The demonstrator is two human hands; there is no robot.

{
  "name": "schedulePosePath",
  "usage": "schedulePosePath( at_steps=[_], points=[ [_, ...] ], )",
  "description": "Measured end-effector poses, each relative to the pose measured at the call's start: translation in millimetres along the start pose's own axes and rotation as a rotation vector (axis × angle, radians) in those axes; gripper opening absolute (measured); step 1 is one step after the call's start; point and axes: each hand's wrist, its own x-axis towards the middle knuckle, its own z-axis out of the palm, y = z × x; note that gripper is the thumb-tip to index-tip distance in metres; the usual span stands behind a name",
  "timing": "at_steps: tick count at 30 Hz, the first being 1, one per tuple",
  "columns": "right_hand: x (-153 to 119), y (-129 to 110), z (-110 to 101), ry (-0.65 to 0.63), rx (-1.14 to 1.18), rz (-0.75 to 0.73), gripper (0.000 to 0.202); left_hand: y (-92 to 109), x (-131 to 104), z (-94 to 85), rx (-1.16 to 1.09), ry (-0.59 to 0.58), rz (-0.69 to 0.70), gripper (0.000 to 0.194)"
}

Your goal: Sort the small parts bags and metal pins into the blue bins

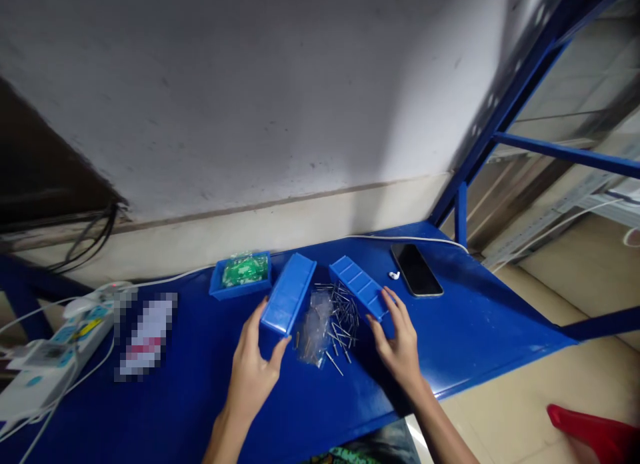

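Observation:
My left hand [255, 364] grips the near end of a blue plastic bin [290, 294], which is tilted. In my right hand [400, 344] is the lower end of a blue divided tray [359, 284], held between thumb and fingers. Between the two lies a loose pile of thin metal rivets or pins [344, 317] on the blue table. Clear plastic bags [316, 327] rest beside the pile, on its left. Further left, a third blue bin [240, 291] holds green items in clear wrapping [246, 269].
A black phone [417, 271] and a white earbud [394, 275] lie on the blue table [480, 317] to the right. At the left are a power strip [55, 364] with cables and a blurred packet [147, 334]. A wall stands behind; blue frame bars rise at right.

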Motion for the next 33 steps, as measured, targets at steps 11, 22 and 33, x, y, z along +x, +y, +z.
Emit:
schedulePosePath(
  at_steps=[11,22,33],
  points=[
    [94,67,12,-0.063,0.200,0.175,0.040,-11,103,47.7,-0.267,0.127,0.020,0.066],
    [177,117,57,0.232,0.145,0.641,0.035,-13,149,75.0,0.020,0.168,0.013,0.051],
    [175,112,82,0.038,0.103,0.580,0.044,-1,160,83.6,0.403,-0.454,0.298,0.052]
  ],
)
